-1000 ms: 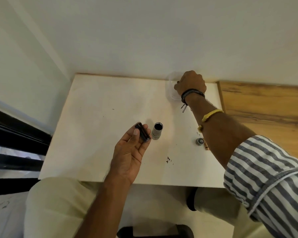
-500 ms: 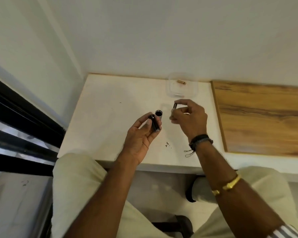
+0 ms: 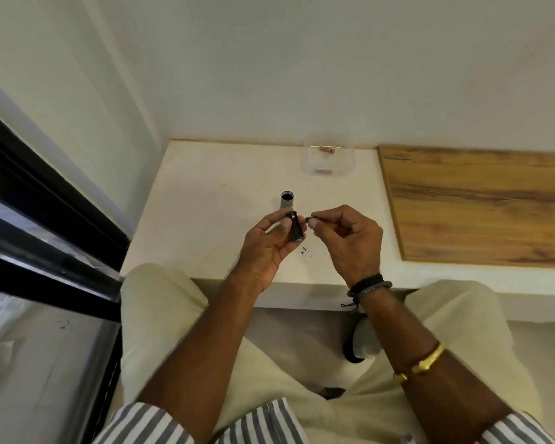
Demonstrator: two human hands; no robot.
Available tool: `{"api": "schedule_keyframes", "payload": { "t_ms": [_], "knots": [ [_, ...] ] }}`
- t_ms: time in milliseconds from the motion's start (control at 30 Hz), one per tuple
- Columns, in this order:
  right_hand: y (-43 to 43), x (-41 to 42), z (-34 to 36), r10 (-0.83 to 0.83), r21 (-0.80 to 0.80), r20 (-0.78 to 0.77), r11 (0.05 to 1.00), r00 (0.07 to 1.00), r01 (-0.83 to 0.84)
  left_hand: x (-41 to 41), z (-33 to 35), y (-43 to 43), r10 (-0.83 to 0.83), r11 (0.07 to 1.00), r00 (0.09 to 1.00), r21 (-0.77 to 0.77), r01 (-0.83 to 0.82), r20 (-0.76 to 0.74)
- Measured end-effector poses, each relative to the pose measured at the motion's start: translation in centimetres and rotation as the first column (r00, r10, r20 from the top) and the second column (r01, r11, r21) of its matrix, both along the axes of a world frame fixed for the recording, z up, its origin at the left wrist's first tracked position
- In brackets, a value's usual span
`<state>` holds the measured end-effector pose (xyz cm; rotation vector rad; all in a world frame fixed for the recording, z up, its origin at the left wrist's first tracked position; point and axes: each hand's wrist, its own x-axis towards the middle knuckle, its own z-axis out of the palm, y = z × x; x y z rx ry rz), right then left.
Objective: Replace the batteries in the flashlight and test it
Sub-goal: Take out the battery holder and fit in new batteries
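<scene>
My left hand (image 3: pixel 271 248) grips a black cylindrical battery holder (image 3: pixel 295 226) between thumb and fingers, above the white table (image 3: pixel 205 219). My right hand (image 3: pixel 350 241) pinches a small dark battery (image 3: pixel 311 216) at its fingertips, just right of the holder's top end. Behind my left hand the silver flashlight body (image 3: pixel 286 201) stands upright on the table with its open dark end up. At the table's back a clear plastic container (image 3: pixel 329 157) holds a brass-coloured battery (image 3: pixel 326 150) and a small reddish item (image 3: pixel 323 171).
The wall runs right behind the table. A wooden board (image 3: pixel 481 206) lies flush on the right. A black window frame (image 3: pixel 45 200) borders the left. Small dark specks (image 3: pixel 305 250) mark the table near my hands. My knees sit under the front edge.
My right hand came back from the container at the back with a small battery and now holds it beside the holder. The camera has tilted down, and the left hand has kept the holder.
</scene>
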<state>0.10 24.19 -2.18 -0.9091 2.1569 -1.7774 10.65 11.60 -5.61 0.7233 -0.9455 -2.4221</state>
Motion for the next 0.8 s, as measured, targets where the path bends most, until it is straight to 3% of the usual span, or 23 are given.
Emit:
{"api": "schedule_keyframes", "payload": {
  "t_ms": [100, 367, 533, 700, 800],
  "knots": [
    [0.18, 0.12, -0.08, 0.045, 0.026, -0.040, 0.999, 0.998, -0.044, 0.21, 0.02, -0.20, 0.018, 1.000, 1.000, -0.007, -0.018, 0.010],
    [0.38, -0.09, 0.10, 0.156, -0.026, 0.073, 0.988, 0.985, -0.155, 0.17, 0.06, -0.14, 0.002, 1.000, 1.000, -0.003, -0.002, 0.003],
    [0.21, -0.30, -0.15, 0.138, -0.051, 0.069, 0.990, 0.988, -0.134, 0.06, -0.03, -0.10, 0.000, 1.000, 1.000, 0.007, 0.000, 0.003],
    [0.27, -0.54, -0.38, 0.075, -0.150, 0.254, 0.988, 0.964, -0.038, 0.03, -0.05, 0.00, -0.005, 0.999, 0.999, 0.044, 0.006, -0.034],
    [0.24, -0.52, -0.41, 0.070, -0.132, 0.331, 0.991, 0.941, -0.027, -0.06, -0.14, 0.15, -0.003, 0.999, 1.000, 0.033, 0.003, -0.013]
  ]
}}
